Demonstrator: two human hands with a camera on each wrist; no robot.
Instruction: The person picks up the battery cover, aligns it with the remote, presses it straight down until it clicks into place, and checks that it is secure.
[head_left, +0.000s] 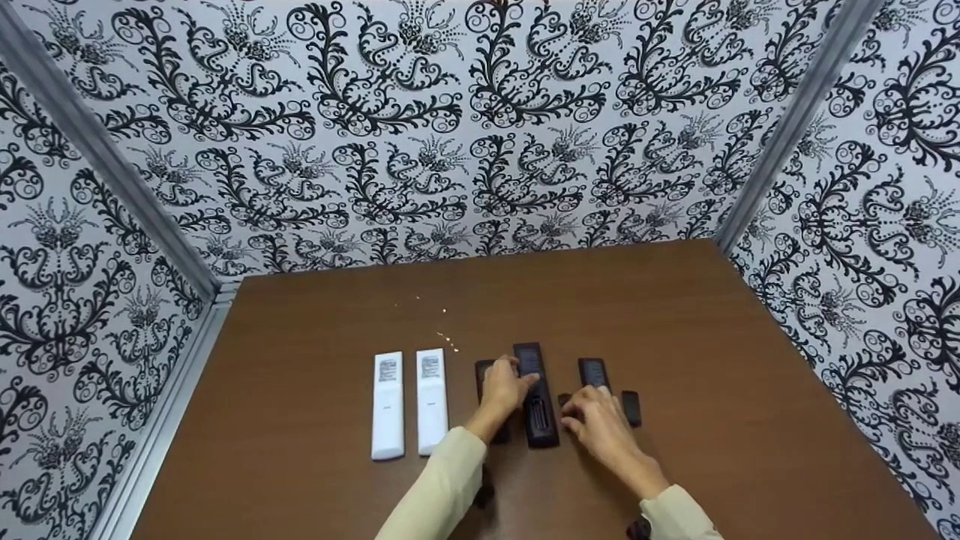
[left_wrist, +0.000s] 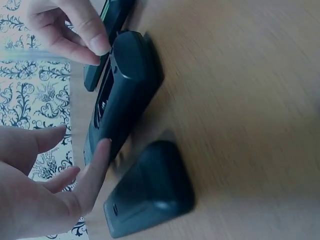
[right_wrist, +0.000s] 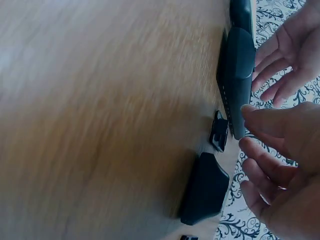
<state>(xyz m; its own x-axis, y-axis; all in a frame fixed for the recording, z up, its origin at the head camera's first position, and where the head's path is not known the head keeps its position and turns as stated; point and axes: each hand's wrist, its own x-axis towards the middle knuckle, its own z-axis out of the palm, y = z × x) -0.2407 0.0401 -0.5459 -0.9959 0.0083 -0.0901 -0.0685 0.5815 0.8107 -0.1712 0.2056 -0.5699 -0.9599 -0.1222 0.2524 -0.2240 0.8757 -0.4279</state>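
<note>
The long remote (head_left: 541, 427) lies on the worktop (head_left: 315, 420) between the person's two hands, back up, with its battery slot (head_left: 538, 412) uncovered. The left hand (head_left: 502, 386) reaches over the left black remote (head_left: 501, 433), hiding part of it, and the tip of one digit appears to touch the side of the long remote; its fingers are spread and loosely extended, gripping nothing. The right hand (head_left: 600, 421) is just right of the long remote, its fingers slightly bent with a gap between thumb and forefinger, and nothing shows in its hold. Below that gap, the right wrist view shows a small black piece (right_wrist: 219, 131) on the worktop, just beside the long remote. Farther right, the right black remote (head_left: 592, 371) lies partly under the right hand, and a dark cover (head_left: 631, 409) is just to its right. Left of the black remotes, two white remotes (head_left: 388, 405) lie side by side, apart, label side up. Pale flecks (head_left: 448, 340) dot the worktop behind them, and black-and-white patterned walls (head_left: 420, 135) enclose it.
</note>
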